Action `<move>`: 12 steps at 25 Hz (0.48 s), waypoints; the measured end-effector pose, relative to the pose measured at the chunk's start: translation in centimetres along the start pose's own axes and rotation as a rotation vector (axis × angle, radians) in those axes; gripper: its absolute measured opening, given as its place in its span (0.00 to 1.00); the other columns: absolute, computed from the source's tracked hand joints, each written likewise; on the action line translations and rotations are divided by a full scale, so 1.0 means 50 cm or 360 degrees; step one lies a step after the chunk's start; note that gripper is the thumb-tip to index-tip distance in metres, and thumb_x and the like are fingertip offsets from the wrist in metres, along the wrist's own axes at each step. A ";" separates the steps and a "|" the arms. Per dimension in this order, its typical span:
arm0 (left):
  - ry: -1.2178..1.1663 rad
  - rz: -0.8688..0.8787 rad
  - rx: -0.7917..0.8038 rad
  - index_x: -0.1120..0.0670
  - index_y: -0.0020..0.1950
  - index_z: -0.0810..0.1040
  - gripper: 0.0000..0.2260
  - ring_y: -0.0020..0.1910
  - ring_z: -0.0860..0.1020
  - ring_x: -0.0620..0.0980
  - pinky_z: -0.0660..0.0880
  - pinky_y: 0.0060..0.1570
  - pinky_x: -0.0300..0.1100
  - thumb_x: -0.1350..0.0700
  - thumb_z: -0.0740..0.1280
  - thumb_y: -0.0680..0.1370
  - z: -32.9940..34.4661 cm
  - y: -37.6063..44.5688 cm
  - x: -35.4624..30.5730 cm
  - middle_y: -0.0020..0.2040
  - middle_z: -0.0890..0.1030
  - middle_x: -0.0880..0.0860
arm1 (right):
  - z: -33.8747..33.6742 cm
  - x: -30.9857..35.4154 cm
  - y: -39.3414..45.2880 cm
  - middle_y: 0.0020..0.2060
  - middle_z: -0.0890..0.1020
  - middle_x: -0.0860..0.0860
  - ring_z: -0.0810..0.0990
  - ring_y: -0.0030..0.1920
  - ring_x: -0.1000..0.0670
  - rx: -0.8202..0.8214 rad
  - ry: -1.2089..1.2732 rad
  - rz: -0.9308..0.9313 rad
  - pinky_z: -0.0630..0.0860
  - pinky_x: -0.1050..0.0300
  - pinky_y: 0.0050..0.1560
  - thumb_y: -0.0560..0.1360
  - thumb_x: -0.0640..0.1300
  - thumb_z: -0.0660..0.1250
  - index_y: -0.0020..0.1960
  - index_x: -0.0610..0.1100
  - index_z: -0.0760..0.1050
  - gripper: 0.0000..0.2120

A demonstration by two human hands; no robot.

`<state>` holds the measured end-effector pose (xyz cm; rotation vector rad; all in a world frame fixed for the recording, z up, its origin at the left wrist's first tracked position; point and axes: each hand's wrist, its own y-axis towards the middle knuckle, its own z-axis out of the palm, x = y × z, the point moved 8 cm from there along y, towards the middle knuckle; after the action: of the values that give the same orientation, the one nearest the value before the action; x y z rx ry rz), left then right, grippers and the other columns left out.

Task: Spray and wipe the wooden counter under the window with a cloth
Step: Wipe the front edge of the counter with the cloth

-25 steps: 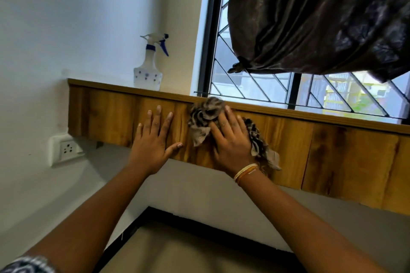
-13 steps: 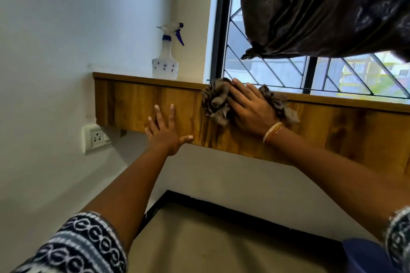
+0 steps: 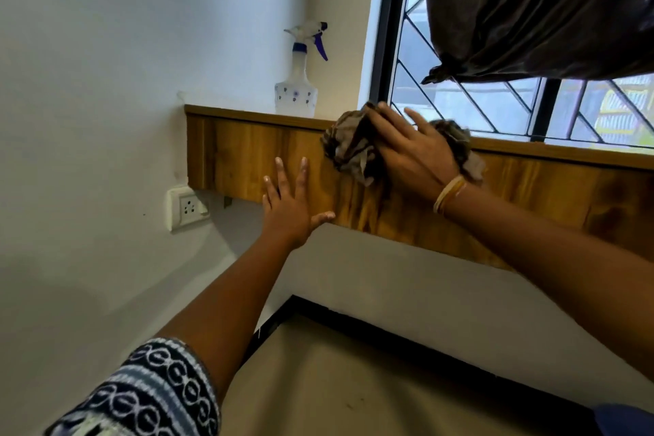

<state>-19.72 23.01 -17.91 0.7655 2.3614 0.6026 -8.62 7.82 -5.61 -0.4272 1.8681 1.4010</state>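
The wooden counter (image 3: 240, 156) runs under the window, its front panel facing me. My right hand (image 3: 410, 149) lies flat with straight fingers on a crumpled patterned cloth (image 3: 348, 145), pressing it against the panel's upper edge. My left hand (image 3: 292, 203) rests open, fingers spread, on the lower part of the panel to the left of the cloth. A white spray bottle (image 3: 299, 81) with a blue trigger stands upright on the counter's top near the left end, apart from both hands.
A bunched dark curtain (image 3: 531, 7) hangs over the window (image 3: 460, 99) with its diagonal grille, just above my right hand. A wall socket (image 3: 187, 207) sits below the counter's left end. The left wall is close. Tan floor lies below.
My right hand has slid the cloth up from the panel's middle to its top edge. My left hand has dropped lower on the panel. The view has shifted so the counter sits further right.
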 end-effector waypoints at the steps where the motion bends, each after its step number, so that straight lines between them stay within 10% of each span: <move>1: -0.0057 0.0039 -0.0065 0.40 0.72 0.28 0.49 0.75 0.38 0.67 0.46 0.72 0.63 0.27 0.60 0.68 -0.003 -0.002 0.003 0.76 0.30 0.56 | 0.005 0.011 0.000 0.68 0.73 0.40 0.70 0.70 0.36 -0.0016 0.0019 0.0020 0.66 0.40 0.69 0.80 0.41 0.57 0.66 0.39 0.75 0.17; 7: -0.0231 0.0193 -0.0320 0.44 0.78 0.38 0.53 0.77 0.40 0.55 0.55 0.71 0.63 0.29 0.66 0.65 -0.018 -0.002 0.052 0.78 0.35 0.50 | 0.071 0.189 -0.060 0.64 0.77 0.40 0.71 0.68 0.35 0.0336 0.0245 -0.0505 0.63 0.34 0.67 0.69 0.45 0.68 0.60 0.48 0.79 0.19; 12: -0.0214 0.0030 -0.0400 0.48 0.79 0.40 0.57 0.78 0.44 0.54 0.58 0.71 0.59 0.23 0.61 0.60 -0.031 0.011 0.142 0.79 0.40 0.53 | 0.071 0.071 0.124 0.65 0.76 0.40 0.68 0.70 0.34 0.0163 -0.0092 -0.0064 0.58 0.32 0.69 0.73 0.43 0.62 0.63 0.44 0.77 0.19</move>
<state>-25.24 27.56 -19.17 0.6923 2.1085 0.8114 -13.74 13.85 -4.45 -0.3673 1.8648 1.2719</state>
